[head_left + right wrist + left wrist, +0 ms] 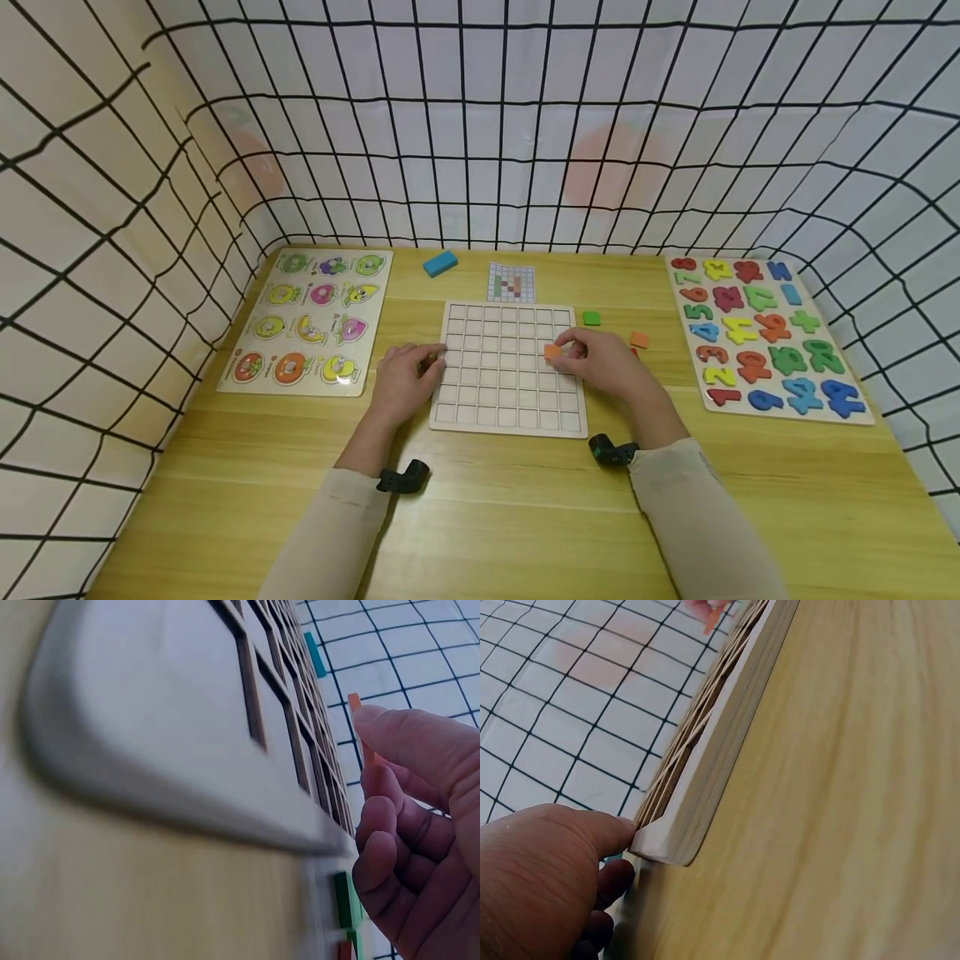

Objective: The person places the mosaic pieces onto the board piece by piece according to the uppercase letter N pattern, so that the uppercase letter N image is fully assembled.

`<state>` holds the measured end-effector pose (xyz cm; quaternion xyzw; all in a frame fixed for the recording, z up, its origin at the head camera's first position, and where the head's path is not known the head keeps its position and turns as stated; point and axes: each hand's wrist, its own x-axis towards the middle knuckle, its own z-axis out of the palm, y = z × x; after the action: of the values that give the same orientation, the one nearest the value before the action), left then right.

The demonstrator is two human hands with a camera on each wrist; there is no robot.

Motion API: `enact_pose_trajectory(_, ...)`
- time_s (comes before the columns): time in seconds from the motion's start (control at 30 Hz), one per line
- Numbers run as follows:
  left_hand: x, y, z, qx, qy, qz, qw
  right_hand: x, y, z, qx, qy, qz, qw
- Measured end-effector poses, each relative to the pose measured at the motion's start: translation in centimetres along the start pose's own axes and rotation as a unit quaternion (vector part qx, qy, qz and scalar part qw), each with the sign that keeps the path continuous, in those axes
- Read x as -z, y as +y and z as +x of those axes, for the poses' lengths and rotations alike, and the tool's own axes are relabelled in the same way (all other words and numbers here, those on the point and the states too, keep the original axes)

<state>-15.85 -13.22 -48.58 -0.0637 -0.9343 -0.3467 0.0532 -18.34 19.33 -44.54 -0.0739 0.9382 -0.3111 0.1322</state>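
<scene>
A pale wooden grid board (507,422) lies flat in the middle of the table. My right hand (603,360) pinches a small orange square tile (552,352) between thumb and fingers, over the board's right columns. The right wrist view shows this orange tile (355,705) tilted on edge and apart from the grid. At the board's left side, my left hand (405,382) touches the edge with thumb and index finger; the left wrist view shows the thumb (611,832) against the corner region. A printed pattern card (512,283) with coloured squares lies behind the board.
Right of the board lie a green tile (592,318), another orange tile (639,340) and a red piece (634,353) partly hidden by my hand. A blue block (440,264) lies behind. A fruit puzzle board (234,386) flanks the left, a number-and-letter board (802,417) the right. Black netting encloses the table.
</scene>
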Motion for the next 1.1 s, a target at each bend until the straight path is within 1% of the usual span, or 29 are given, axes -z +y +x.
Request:
enact_pose_trajectory(0.07,0.0,0.0,0.0,0.001,0.000,0.001,1.0000,-0.1,-0.2,0.3,0.007,-0.001,0.005,1.0000)
enact_pose_trajectory(0.2,0.0,0.1,0.0,0.002,-0.003,0.002,1.0000,-0.3,-0.6,0.9,0.008,-0.009,0.018,0.9998)
enact_pose_trajectory(0.33,0.1,0.1,0.0,0.003,-0.003,0.001,1.0000,-0.4,-1.1,1.4,0.009,-0.015,0.015,0.9997)
enact_pose_trajectory(0.53,0.1,0.1,0.0,0.005,-0.004,0.004,1.0000,-0.8,-1.9,2.3,0.016,-0.011,-0.004,0.9998)
enact_pose_trajectory(0.6,0.1,0.1,0.0,0.006,-0.005,0.005,1.0000,-0.9,-2.1,2.6,0.018,-0.012,0.000,0.9998)
enact_pose_trajectory(0.7,0.0,0.1,0.0,0.007,-0.005,0.005,1.0000,-1.1,-2.1,3.0,0.021,-0.017,0.002,0.9996)
enact_pose_trajectory(0.8,0.0,0.1,0.0,0.010,-0.005,0.004,0.9999,-1.4,-2.1,3.2,0.015,-0.018,0.002,0.9997)
enact_pose_trajectory(1.1,-0.1,0.1,0.0,0.010,-0.003,0.005,0.9999,-1.8,-2.0,3.4,0.010,-0.013,-0.007,0.9998)
